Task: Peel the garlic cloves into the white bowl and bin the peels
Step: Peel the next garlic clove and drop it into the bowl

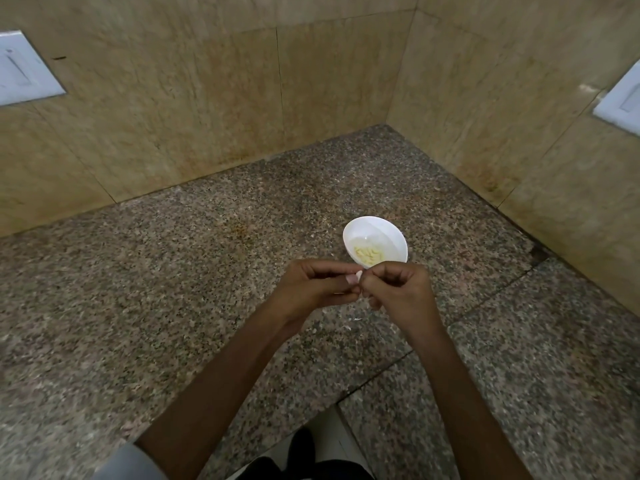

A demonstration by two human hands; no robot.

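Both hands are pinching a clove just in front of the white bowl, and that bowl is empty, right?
Not empty: the head view shows pale peeled cloves lying in the white bowl. The rest stands: the left hand and right hand pinch a clove just in front of it.

Counter: speckled grey-brown granite (156,299), with a dark seam (485,296) crossing its right part.
Walls: mottled beige stone tiles; back wall (207,98) and right wall (519,126) meet at the counter's far corner.
Stains: a rusty patch (239,230) mid-counter.
Fittings: a white plate (24,69) on the back wall, another (620,102) on the right wall.
Floor: a pale strip (332,427) below the counter's near edge.
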